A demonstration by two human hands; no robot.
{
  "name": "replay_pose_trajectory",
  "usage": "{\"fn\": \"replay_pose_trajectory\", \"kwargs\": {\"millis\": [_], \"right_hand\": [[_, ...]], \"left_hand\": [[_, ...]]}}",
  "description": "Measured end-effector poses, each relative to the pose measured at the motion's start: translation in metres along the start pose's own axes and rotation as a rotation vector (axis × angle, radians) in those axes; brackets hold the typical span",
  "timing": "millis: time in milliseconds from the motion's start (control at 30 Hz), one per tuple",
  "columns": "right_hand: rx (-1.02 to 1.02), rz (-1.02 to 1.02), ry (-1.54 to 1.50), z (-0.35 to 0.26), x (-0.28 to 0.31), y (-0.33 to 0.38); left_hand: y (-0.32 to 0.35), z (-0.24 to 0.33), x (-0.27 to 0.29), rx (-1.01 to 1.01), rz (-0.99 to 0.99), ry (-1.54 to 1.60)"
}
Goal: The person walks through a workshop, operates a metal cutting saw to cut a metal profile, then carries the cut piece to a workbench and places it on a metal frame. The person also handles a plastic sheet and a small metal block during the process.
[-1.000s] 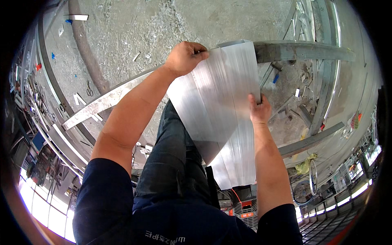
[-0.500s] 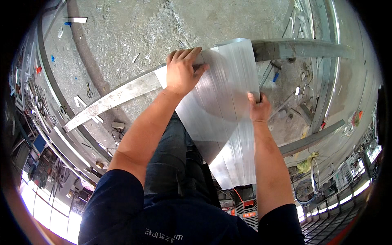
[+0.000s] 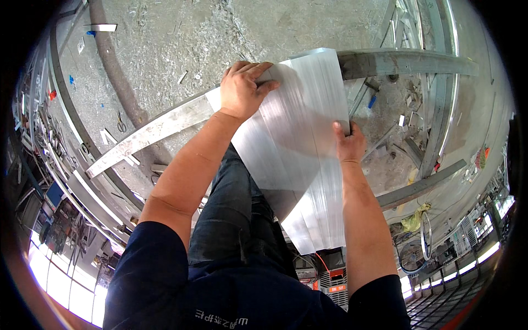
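Note:
Several long silver metal profiles [image 3: 294, 132] lie side by side in front of me, their far ends resting on a crosswise metal beam [image 3: 157, 125]. My left hand [image 3: 242, 91] is closed over their far left corner, fingers bent toward the far edge and thumb lying on top. At the right side, my right hand [image 3: 350, 144] grips the outermost profile's edge; its thumb is on the upper face and the other fingers are partly hidden by the edge. A bright patch of light falls across the near part of the profiles.
The beam continues on the right as a grey bar [image 3: 407, 64]. A lower bar [image 3: 421, 186] stands near my right forearm. Metal offcuts and scissors [image 3: 121, 122] litter the concrete floor. An orange and grey machine [image 3: 334, 283] sits below the profiles' near end.
My left hand and forearm have shifted slightly left and away from me. The far ends of the profiles have moved a little up in view. My right hand stays at the same edge.

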State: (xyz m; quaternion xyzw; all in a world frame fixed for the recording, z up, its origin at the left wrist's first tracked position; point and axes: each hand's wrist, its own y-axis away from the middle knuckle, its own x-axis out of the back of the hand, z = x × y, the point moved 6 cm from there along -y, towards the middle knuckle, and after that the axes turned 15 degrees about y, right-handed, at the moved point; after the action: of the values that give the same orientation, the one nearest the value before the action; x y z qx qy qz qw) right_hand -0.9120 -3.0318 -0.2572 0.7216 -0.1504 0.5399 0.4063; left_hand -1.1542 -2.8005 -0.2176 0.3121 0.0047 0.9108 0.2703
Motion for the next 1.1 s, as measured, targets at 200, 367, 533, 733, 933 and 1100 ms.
{"fn": "replay_pose_trajectory", "kwargs": {"millis": [200,367,533,733,933,1100], "right_hand": [[0.017,0.021,-0.023,-0.001,0.001,0.0],[0.014,0.018,-0.017,0.001,-0.002,0.0],[-0.004,0.008,-0.017,0.001,-0.002,0.001],[-0.028,-0.008,-0.042,0.001,-0.002,0.003],[-0.038,-0.007,-0.013,0.005,-0.005,0.001],[-0.045,-0.027,0.006,0.005,-0.006,0.001]], "left_hand": [[0.001,-0.001,0.0,-0.051,0.039,0.022],[0.0,-0.001,0.0,-0.079,0.043,0.015],[0.002,-0.001,0.0,-0.136,0.066,-0.022],[0.002,-0.001,-0.001,-0.159,0.046,-0.019],[0.001,0.007,0.003,-0.132,0.033,-0.061],[-0.005,-0.009,-0.002,0.222,-0.041,0.008]]}}
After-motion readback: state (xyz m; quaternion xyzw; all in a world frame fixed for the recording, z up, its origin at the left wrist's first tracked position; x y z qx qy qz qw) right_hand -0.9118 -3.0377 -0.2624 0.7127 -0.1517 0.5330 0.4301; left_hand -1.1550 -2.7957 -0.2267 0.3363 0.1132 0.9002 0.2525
